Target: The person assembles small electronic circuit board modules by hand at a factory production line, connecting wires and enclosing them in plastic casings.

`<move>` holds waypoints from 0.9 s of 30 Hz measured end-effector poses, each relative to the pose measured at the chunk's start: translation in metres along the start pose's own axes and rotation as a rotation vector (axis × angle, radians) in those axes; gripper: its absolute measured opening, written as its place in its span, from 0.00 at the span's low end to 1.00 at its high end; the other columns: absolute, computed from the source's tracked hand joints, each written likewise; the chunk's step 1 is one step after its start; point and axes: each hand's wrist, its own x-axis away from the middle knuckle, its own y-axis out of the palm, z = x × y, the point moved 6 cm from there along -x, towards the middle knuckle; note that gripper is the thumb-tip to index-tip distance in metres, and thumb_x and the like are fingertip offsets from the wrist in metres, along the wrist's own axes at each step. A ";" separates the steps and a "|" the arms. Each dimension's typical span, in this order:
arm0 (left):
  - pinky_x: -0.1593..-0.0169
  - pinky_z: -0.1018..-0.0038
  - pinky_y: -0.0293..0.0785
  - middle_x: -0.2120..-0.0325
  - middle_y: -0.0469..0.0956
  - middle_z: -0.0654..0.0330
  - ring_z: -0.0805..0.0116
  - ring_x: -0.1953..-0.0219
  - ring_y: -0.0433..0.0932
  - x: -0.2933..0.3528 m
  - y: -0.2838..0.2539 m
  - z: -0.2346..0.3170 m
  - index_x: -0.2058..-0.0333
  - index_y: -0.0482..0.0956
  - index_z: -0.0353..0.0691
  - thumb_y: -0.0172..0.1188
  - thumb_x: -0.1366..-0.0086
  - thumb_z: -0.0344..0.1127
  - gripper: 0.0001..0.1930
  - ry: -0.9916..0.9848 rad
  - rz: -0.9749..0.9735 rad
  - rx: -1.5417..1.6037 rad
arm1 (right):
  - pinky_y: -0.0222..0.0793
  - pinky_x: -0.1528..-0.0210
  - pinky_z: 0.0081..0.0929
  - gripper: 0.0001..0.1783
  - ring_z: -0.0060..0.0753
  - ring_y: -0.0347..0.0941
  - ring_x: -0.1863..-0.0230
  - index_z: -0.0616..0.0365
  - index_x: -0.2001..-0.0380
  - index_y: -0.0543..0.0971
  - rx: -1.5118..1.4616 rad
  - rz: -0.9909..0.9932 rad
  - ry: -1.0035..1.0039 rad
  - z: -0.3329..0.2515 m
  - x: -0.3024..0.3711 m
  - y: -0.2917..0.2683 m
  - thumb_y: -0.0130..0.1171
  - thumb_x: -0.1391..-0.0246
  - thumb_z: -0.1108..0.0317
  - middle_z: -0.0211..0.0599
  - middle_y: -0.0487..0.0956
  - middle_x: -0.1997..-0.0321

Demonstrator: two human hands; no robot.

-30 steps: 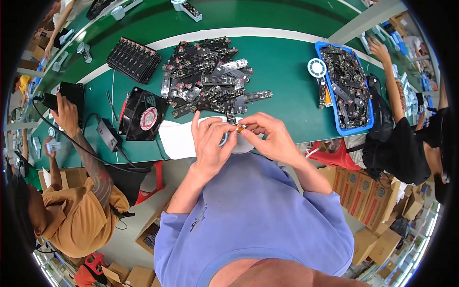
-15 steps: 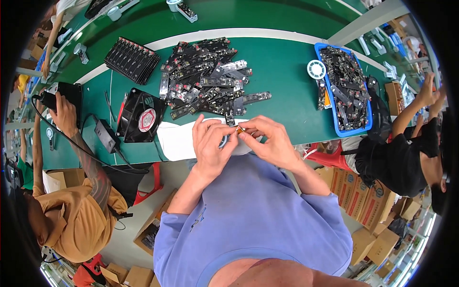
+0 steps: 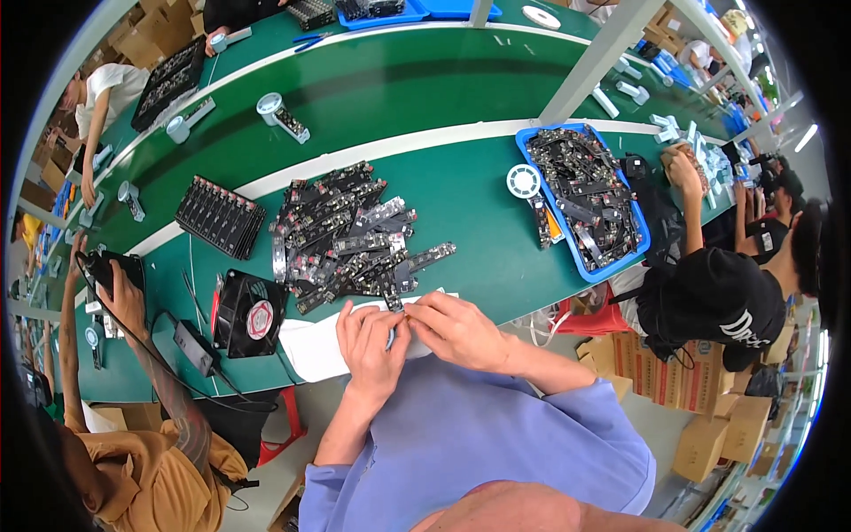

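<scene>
Above a white cloth (image 3: 308,351) at the bench's near edge, my two hands meet fingertip to fingertip. My left hand (image 3: 372,348) is closed, and a sliver of a light-blue part (image 3: 390,338) shows between its fingers; the rest is hidden. With its fingertips pinched together beside the left thumb, my right hand (image 3: 459,332) covers whatever small piece lies there. Just beyond the fingers spreads a heap of narrow black circuit-board assemblies (image 3: 341,239), some with silvery faces.
Left of the cloth stand a black fan (image 3: 250,315) and a power adapter (image 3: 196,347). Stacked black strips (image 3: 220,216) lie behind them. Rightward are a blue tray (image 3: 644,232) of assemblies and a light-blue round fan part (image 3: 524,182). Co-workers sit on both sides.
The view has swung, so the bench appears turned and lower. My hands remain together, and the right fingers have closed in, hiding the small orange-brown piece seen between the fingertips before.
</scene>
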 end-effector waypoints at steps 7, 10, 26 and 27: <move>0.36 0.53 0.68 0.67 0.82 0.63 0.59 0.57 0.79 0.000 -0.001 0.001 0.64 0.83 0.41 0.71 0.45 0.25 0.10 -0.017 -0.026 0.033 | 0.80 0.58 0.43 0.16 0.52 0.81 0.59 0.67 0.50 0.80 -0.103 -0.016 0.069 0.002 0.003 0.003 0.63 0.41 0.74 0.47 0.80 0.58; 0.37 0.53 0.69 0.65 0.82 0.60 0.56 0.55 0.80 0.004 0.000 -0.003 0.64 0.84 0.40 0.71 0.45 0.24 0.09 -0.073 -0.030 0.029 | 0.79 0.58 0.43 0.15 0.52 0.81 0.59 0.66 0.51 0.81 -0.097 -0.045 0.078 0.006 -0.002 0.006 0.63 0.40 0.73 0.47 0.80 0.58; 0.36 0.54 0.68 0.65 0.83 0.64 0.60 0.54 0.79 0.002 0.002 -0.008 0.64 0.83 0.42 0.73 0.45 0.28 0.11 -0.079 0.005 0.040 | 0.79 0.59 0.36 0.13 0.44 0.82 0.61 0.63 0.53 0.83 -0.202 -0.009 0.245 0.012 -0.003 0.002 0.66 0.41 0.75 0.45 0.82 0.56; 0.37 0.54 0.68 0.65 0.83 0.64 0.60 0.54 0.79 0.002 0.002 -0.007 0.64 0.83 0.42 0.73 0.45 0.27 0.11 -0.077 0.006 0.037 | 0.80 0.60 0.33 0.13 0.40 0.82 0.62 0.64 0.52 0.83 -0.178 0.000 0.225 0.010 -0.003 0.002 0.66 0.41 0.77 0.44 0.83 0.56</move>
